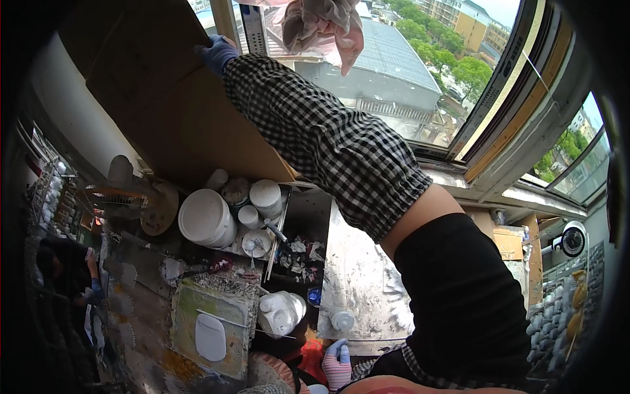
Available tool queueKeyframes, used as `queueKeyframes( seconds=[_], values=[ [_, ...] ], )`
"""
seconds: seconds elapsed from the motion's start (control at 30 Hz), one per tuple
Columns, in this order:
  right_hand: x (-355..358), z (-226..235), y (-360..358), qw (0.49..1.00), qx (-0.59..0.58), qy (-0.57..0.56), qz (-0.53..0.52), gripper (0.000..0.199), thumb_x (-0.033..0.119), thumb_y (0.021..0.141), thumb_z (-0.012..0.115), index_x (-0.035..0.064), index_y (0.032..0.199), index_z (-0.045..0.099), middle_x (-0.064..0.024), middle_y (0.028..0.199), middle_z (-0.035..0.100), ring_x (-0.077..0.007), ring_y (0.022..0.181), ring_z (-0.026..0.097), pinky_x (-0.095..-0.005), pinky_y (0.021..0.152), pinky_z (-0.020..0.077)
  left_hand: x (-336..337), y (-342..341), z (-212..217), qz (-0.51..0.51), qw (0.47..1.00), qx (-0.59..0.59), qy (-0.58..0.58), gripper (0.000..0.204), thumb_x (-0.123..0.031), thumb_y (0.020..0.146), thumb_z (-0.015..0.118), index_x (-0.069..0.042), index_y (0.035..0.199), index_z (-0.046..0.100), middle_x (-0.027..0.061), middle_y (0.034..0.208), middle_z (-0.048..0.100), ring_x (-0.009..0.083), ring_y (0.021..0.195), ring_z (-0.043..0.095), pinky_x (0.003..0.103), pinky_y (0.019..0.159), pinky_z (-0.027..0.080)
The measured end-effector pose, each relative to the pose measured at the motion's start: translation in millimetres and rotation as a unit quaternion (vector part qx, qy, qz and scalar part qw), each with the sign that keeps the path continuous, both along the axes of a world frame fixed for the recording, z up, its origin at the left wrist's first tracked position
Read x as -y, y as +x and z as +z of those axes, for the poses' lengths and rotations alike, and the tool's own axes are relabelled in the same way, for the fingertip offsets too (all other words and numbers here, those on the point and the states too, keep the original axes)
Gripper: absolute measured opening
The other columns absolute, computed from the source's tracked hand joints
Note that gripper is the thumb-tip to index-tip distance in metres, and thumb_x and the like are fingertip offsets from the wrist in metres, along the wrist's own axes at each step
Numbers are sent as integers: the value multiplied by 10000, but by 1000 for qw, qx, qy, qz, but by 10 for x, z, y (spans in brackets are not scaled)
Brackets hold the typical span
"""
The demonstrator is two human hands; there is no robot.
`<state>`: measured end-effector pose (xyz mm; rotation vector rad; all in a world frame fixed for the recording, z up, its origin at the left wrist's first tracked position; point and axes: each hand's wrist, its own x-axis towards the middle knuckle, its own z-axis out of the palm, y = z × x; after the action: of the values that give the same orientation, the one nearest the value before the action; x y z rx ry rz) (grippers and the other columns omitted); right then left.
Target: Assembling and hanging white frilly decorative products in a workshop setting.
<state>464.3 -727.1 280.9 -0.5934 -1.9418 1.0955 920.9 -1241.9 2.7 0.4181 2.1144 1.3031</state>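
Observation:
My right hand (218,54), in a blue-tipped glove, reaches far up and left. Its fingers are closed over the upper edge of a large brown cardboard sheet (190,125), which leans by the window. A black-and-white checked oversleeve (321,138) covers that forearm. Low in the middle, close to my body, is my left hand (336,366) in a pink-striped glove with blue fingertips. Its fingers point up, slightly bent and apart, with nothing visible in them. Just left of it lies something red (312,360), and above it a small clear jar (342,320) stands on the paint-stained tabletop (357,276).
White buckets and tubs (207,217) crowd below the cardboard. A clear jug (282,313) stands beside a stained screen frame (216,322). Pinkish cloth (323,29) hangs at the window. A fan (572,240) is at right. Another person (69,276) works at far left.

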Motion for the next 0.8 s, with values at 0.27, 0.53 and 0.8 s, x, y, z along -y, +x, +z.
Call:
queueKeyframes(
  seconds=[0.27, 0.53, 0.8],
  values=[
    [408, -173, -5, 990, -141, -27, -5, 480, 385, 870, 713, 39, 1198, 656, -167, 1144, 697, -326, 1097, 651, -399, 963, 495, 140, -88, -168, 20, 1000, 8, 19, 213, -123, 963, 602, 10, 1103, 693, 104, 965, 714, 186, 894, 668, 314, 837, 524],
    [514, -441, 167, 978, -206, -29, 29, 559, 427, 874, 718, -6, 1217, 632, -178, 1141, 696, -285, 1078, 653, -363, 938, 486, 82, -14, 169, 15, 999, -6, -31, 218, -140, 988, 589, 9, 1123, 673, 104, 1000, 720, 154, 921, 676, 296, 829, 524],
    [9, -420, 960, 968, -232, -75, 57, 364, 355, 927, 690, 21, 1065, 653, -72, 849, 673, -191, 779, 606, -346, 730, 489, -189, -161, 241, -68, 992, -108, -9, 191, -156, 946, 628, -37, 1083, 691, 161, 1008, 705, 307, 922, 692, 380, 813, 549]
  ],
)
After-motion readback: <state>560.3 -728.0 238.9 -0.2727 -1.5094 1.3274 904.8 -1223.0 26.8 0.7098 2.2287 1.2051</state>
